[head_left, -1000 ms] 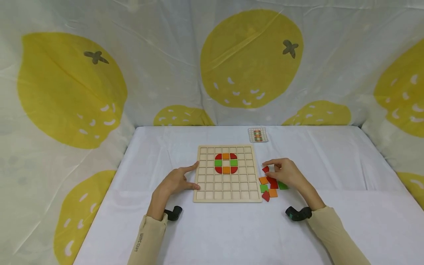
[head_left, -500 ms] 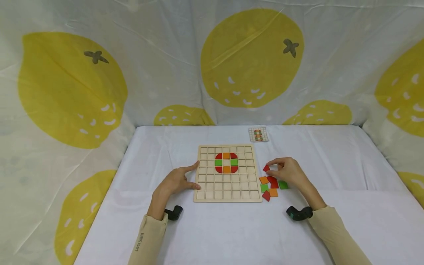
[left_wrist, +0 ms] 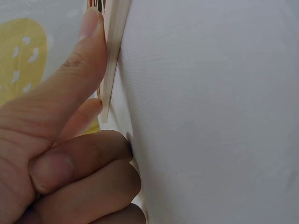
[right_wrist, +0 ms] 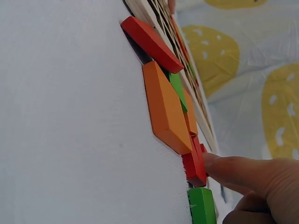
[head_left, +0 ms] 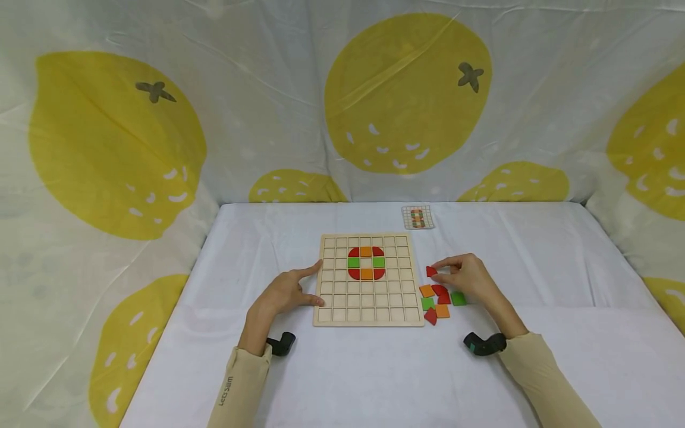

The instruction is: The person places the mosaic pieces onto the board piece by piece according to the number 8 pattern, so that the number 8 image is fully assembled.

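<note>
My right hand (head_left: pixel 467 277) pinches a red quarter-round tile (head_left: pixel 431 271) between thumb and index finger, just right of the wooden grid board (head_left: pixel 396 300). Below that hand lie several loose tiles: an orange square (head_left: pixel 442 311), a green tile (head_left: pixel 458 298) and a red quarter-round (head_left: pixel 430 316) among them. My left hand (head_left: pixel 283 291) rests its spread thumb and index finger on the board's left edge; the left wrist view shows its other fingers curled. A ring of red, orange and green tiles (head_left: pixel 366 274) sits in the board's cells around one bare square.
Behind the board's far right corner lies a small pattern card (head_left: pixel 418 217) with a coloured figure on a grid. A white cloth (head_left: pixel 364 374) covers the table, and a lemon-print curtain (head_left: pixel 278 107) hangs behind it.
The right hand has drawn the red quarter-round tile slightly away from the loose tiles, turning it between its fingertips. The left hand stays on the board's edge.
</note>
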### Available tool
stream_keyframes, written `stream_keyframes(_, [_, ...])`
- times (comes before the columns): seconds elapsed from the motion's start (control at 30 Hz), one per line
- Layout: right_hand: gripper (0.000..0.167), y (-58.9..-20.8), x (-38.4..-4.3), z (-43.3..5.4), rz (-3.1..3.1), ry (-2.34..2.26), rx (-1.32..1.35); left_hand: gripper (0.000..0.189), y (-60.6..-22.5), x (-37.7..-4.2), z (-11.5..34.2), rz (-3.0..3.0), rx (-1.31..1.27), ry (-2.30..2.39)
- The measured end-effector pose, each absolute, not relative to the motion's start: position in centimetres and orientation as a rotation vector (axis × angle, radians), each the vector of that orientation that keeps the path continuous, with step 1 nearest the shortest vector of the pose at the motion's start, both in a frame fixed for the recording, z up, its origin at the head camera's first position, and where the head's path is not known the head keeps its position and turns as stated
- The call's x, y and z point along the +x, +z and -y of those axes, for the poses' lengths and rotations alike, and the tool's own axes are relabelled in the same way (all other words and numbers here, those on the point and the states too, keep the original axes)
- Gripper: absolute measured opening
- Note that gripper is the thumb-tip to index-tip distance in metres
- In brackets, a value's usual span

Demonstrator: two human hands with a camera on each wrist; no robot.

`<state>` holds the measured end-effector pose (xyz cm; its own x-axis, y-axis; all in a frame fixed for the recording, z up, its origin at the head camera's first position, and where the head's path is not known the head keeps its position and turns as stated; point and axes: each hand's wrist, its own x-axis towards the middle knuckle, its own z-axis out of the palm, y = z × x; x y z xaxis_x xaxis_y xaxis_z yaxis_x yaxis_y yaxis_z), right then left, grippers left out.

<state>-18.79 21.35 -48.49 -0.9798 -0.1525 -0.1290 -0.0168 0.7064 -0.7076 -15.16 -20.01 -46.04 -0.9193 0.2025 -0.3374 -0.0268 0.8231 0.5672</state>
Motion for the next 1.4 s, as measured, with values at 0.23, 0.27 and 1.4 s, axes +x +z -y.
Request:
stream_keyframes(0.23, [0.027, -48.8, -18.9, -21.3, -2.707, -1.181, -0.192, 0.1, -45.9, -15.1, 20.0, -2.622, 0.14, 0.821])
stream_keyframes(0.27, [0.028, -48.9, -18.9, -21.3, -2.703, -1.185, -0.199, 0.1, -45.9, -15.1, 20.0, -2.623, 0.141, 0.821])
stream_keyframes(1.4, [0.019, -48.9, -15.8, -11.7, -2.63, -1.366, -0.376, 0.101, -45.9, -15.0, 20.0, -2.616, 0.122, 0.837])
